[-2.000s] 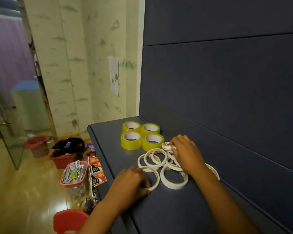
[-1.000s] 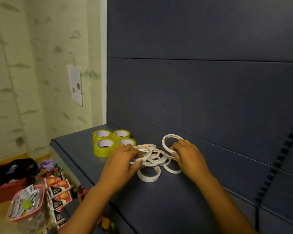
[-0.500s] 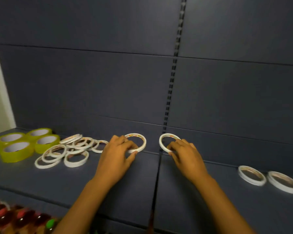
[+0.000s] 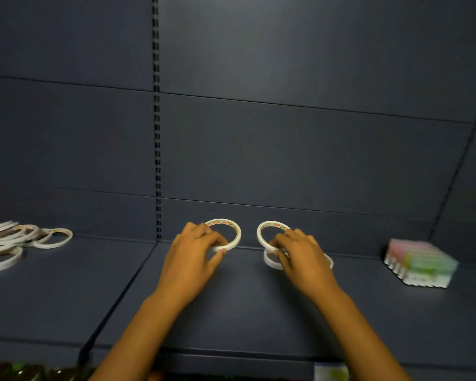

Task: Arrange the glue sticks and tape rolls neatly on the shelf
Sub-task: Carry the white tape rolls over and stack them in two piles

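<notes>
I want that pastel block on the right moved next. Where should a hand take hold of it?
Judging by shape, grip the pastel block across two opposite side faces, coming from above and the front: it lies flat on the shelf, clear of both hands.

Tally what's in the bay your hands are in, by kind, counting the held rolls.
Upright tape rolls: 2, the left-hand roll and the right-hand roll
Flat tape rolls, partly hidden under the right hand: 2
Pastel pack: 1
Total: 5
</notes>
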Motion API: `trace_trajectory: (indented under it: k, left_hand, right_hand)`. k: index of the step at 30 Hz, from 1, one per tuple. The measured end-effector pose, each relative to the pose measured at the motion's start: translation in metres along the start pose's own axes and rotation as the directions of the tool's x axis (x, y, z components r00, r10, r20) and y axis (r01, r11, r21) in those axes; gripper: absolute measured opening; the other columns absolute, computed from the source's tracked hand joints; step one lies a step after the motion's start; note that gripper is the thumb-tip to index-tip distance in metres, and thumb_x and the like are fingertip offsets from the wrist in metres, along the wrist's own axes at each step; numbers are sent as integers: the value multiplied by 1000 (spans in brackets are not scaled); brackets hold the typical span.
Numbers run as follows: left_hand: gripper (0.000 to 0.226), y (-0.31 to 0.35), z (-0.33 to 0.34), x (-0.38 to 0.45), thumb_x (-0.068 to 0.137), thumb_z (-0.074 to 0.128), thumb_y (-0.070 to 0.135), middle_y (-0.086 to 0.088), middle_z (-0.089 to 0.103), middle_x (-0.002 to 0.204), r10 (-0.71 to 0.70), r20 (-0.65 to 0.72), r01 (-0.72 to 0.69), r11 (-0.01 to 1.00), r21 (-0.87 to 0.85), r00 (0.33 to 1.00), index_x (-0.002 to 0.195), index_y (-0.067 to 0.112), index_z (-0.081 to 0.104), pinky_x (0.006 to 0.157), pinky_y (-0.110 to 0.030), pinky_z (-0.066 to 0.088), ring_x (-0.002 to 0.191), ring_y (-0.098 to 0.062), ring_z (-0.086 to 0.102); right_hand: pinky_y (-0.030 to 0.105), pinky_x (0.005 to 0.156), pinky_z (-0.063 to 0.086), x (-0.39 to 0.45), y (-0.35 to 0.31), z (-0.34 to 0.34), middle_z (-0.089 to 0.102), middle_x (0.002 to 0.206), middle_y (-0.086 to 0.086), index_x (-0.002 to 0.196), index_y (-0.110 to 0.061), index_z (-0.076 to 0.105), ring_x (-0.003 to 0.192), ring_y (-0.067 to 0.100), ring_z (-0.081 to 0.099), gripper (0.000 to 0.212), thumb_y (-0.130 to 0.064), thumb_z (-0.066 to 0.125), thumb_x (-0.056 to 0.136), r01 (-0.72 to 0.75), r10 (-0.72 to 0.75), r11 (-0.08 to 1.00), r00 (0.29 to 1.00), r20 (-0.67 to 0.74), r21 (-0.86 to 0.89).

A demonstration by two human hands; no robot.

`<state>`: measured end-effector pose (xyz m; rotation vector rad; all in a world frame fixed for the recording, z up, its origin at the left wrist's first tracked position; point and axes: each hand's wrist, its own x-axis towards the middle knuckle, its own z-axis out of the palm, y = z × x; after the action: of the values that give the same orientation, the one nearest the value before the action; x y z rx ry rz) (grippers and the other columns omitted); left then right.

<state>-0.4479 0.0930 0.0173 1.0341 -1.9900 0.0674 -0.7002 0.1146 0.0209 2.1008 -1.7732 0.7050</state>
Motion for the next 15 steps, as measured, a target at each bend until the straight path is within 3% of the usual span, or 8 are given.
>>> trace_trajectory:
  k: [7, 15]
  left_hand:
    - [7, 61, 49, 11, 86, 70, 31, 19, 56, 92, 14, 21, -14, 1000, 2, 1000, 92, 31, 68, 77, -32, 47, 93, -8, 45]
    - [9, 74, 106, 35, 85, 71, 31, 18, 56, 93, 39, 51, -38, 999, -32, 998, 94, 31, 69, 78, -29, 47, 95, -8, 46]
  right_hand:
    - [28, 84, 41, -32, 73, -20, 57, 101, -10, 95, -27, 60, 95, 14, 50, 5, -24, 56, 95, -24, 24, 1000, 1000, -3, 3]
    - [26, 83, 39, -36, 126, -7, 57, 104, -9, 100, -27, 62, 100, 14, 49, 9, -23, 56, 94, -90, 90, 996, 996, -25, 0]
